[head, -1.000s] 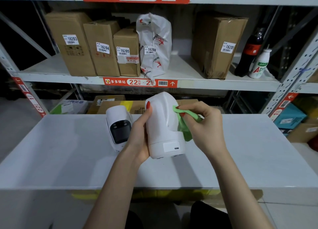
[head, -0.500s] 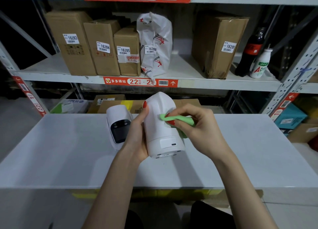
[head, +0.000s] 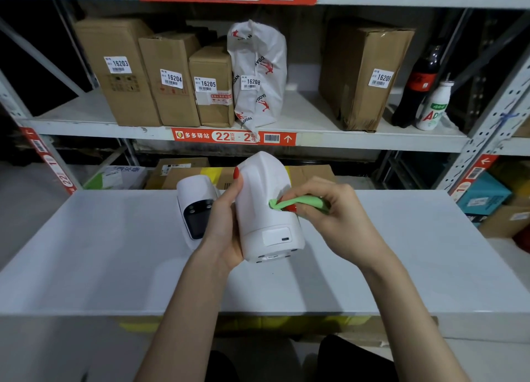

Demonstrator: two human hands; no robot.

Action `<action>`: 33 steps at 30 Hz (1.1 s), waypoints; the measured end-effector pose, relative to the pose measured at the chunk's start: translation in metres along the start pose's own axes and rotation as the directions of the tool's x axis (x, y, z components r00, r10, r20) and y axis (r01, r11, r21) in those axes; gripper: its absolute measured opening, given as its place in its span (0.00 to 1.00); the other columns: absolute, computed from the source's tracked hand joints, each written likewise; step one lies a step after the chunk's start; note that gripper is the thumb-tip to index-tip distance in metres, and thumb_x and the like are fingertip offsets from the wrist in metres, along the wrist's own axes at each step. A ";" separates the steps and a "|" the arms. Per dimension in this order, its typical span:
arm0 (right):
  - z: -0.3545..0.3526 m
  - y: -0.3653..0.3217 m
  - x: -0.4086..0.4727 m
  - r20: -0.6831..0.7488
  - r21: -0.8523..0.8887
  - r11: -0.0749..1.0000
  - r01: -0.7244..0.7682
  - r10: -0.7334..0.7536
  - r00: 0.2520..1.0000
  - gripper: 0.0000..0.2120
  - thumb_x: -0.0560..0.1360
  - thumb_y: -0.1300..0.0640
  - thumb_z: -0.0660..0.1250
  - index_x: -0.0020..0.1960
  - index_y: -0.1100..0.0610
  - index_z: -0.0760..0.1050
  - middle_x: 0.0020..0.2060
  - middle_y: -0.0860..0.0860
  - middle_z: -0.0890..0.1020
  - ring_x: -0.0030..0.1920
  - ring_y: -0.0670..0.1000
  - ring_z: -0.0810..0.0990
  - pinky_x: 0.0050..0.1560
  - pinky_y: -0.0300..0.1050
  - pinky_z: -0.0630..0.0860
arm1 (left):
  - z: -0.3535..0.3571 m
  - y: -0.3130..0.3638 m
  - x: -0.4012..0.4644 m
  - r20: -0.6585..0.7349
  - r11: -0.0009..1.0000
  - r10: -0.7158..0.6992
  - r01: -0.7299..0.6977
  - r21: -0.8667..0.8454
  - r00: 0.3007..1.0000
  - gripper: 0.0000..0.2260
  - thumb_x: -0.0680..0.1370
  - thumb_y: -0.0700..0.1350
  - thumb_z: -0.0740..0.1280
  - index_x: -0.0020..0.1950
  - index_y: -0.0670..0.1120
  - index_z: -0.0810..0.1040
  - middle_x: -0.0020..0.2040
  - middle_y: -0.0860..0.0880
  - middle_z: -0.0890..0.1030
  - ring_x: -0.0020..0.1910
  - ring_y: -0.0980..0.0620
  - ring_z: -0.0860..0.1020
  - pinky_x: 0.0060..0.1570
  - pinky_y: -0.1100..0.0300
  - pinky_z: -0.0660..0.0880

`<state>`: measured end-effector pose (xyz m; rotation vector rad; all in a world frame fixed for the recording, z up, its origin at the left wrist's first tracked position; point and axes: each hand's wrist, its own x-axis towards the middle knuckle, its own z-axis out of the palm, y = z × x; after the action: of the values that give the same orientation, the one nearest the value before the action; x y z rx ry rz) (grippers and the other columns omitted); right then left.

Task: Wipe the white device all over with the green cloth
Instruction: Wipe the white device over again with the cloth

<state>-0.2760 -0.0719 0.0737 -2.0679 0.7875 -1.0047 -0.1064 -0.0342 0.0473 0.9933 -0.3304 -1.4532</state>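
Cloth, green and bunched, sits pinched in my right hand, its tip pressed against the upper side of the device. My left hand grips that white device from the left, thumb up along its side, holding it tilted just above the table, base toward me, with a small port showing near the bottom. A second device with a dark screen lies on the table just left of my left hand. Boxes line the shelf behind
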 end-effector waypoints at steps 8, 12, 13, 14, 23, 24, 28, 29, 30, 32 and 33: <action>0.005 0.010 0.001 -0.229 -0.264 0.957 -0.118 0.056 0.972 0.09 0.74 0.66 0.68 0.48 0.53 0.81 0.43 0.50 0.83 0.45 0.53 0.79 0.46 0.53 0.76 | 0.001 0.001 -0.001 0.004 0.999 0.030 -0.030 -0.018 1.000 0.23 0.76 0.62 0.65 0.63 0.48 0.80 0.54 0.44 0.85 0.49 0.42 0.83 0.48 0.48 0.81; 0.007 0.007 -0.001 -0.149 -0.221 0.966 -0.138 0.106 0.983 0.09 0.75 0.65 0.66 0.48 0.53 0.80 0.45 0.49 0.83 0.46 0.52 0.79 0.48 0.49 0.76 | 0.004 0.000 -0.001 -0.056 0.996 0.089 -0.090 -0.014 0.994 0.24 0.72 0.61 0.68 0.63 0.48 0.80 0.56 0.45 0.85 0.55 0.41 0.83 0.51 0.46 0.80; 0.007 0.005 -0.001 -0.120 -0.206 0.969 -0.135 0.112 0.986 0.09 0.75 0.65 0.66 0.48 0.53 0.80 0.45 0.47 0.83 0.46 0.50 0.79 0.48 0.46 0.75 | 0.004 0.000 0.000 -0.069 0.992 0.122 -0.123 -0.006 0.990 0.22 0.72 0.60 0.69 0.61 0.49 0.80 0.55 0.45 0.85 0.54 0.42 0.83 0.51 0.46 0.80; 0.008 0.004 -0.001 -0.098 -0.192 0.972 -0.133 0.115 0.988 0.09 0.75 0.65 0.67 0.48 0.52 0.80 0.45 0.46 0.83 0.46 0.49 0.79 0.47 0.44 0.74 | 0.005 0.000 0.000 -0.081 0.988 0.156 -0.156 0.013 0.984 0.19 0.74 0.59 0.68 0.58 0.50 0.81 0.51 0.47 0.86 0.52 0.43 0.83 0.50 0.46 0.80; 0.014 -0.017 -0.006 -0.025 0.051 0.993 -0.111 0.112 0.993 0.04 0.74 0.62 0.70 0.44 0.54 0.81 0.42 0.45 0.84 0.44 0.47 0.81 0.45 0.38 0.76 | 0.013 -0.003 -0.001 -0.058 0.979 0.196 -0.192 0.064 0.979 0.14 0.81 0.57 0.61 0.47 0.49 0.79 0.35 0.50 0.86 0.34 0.50 0.85 0.45 0.50 0.79; 0.015 -0.017 -0.006 -0.040 0.031 0.995 -0.098 0.100 0.994 0.05 0.74 0.63 0.70 0.44 0.54 0.81 0.43 0.46 0.84 0.44 0.46 0.81 0.45 0.38 0.76 | 0.013 -0.004 -0.001 -0.057 0.981 0.187 -0.184 0.056 0.981 0.15 0.81 0.57 0.61 0.47 0.48 0.79 0.35 0.49 0.86 0.34 0.50 0.85 0.45 0.49 0.79; 0.012 -0.008 -0.004 -0.178 -0.237 0.971 -0.021 -0.022 0.984 0.10 0.71 0.67 0.70 0.45 0.53 0.80 0.40 0.46 0.79 0.40 0.45 0.76 0.39 0.33 0.70 | 0.012 -0.005 0.001 -0.122 0.986 0.150 -0.157 -0.048 0.981 0.19 0.78 0.61 0.64 0.55 0.46 0.79 0.50 0.44 0.86 0.51 0.43 0.84 0.55 0.43 0.79; 0.012 -0.007 -0.004 -0.189 -0.269 0.963 -0.014 -0.038 0.981 0.10 0.70 0.68 0.70 0.46 0.54 0.81 0.39 0.46 0.77 0.38 0.45 0.75 0.38 0.32 0.68 | 0.011 -0.006 0.003 -0.143 0.986 0.137 -0.148 -0.074 0.980 0.21 0.77 0.62 0.65 0.59 0.46 0.79 0.54 0.43 0.85 0.55 0.42 0.83 0.59 0.42 0.77; 0.012 -0.007 -0.004 -0.189 -0.260 0.966 -0.012 -0.038 0.981 0.10 0.70 0.68 0.70 0.46 0.55 0.81 0.38 0.45 0.76 0.38 0.45 0.74 0.37 0.31 0.67 | 0.011 -0.007 0.004 -0.155 0.986 0.126 -0.141 -0.091 0.980 0.23 0.77 0.62 0.65 0.62 0.46 0.78 0.57 0.43 0.84 0.57 0.41 0.82 0.61 0.40 0.76; 0.013 -0.010 -0.004 -0.157 -0.165 0.986 -0.017 -0.010 0.988 0.10 0.70 0.68 0.71 0.46 0.55 0.82 0.39 0.42 0.78 0.40 0.43 0.77 0.38 0.30 0.68 | 0.012 -0.009 0.005 -0.159 0.984 0.115 -0.134 -0.114 0.981 0.24 0.77 0.62 0.65 0.63 0.45 0.77 0.56 0.42 0.84 0.56 0.40 0.82 0.60 0.41 0.76; 0.014 -0.013 -0.005 -0.124 -0.112 0.994 -0.018 0.004 0.992 0.10 0.70 0.68 0.71 0.47 0.55 0.83 0.40 0.42 0.79 0.42 0.43 0.78 0.40 0.29 0.69 | 0.012 -0.009 0.005 -0.154 0.984 0.116 -0.134 -0.115 0.981 0.23 0.78 0.62 0.64 0.61 0.45 0.78 0.53 0.41 0.85 0.53 0.41 0.83 0.57 0.43 0.78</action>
<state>-0.2642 -0.0565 0.0754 -2.1095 0.9373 -1.1136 -0.1202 -0.0410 0.0458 0.9544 -0.1890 -1.2637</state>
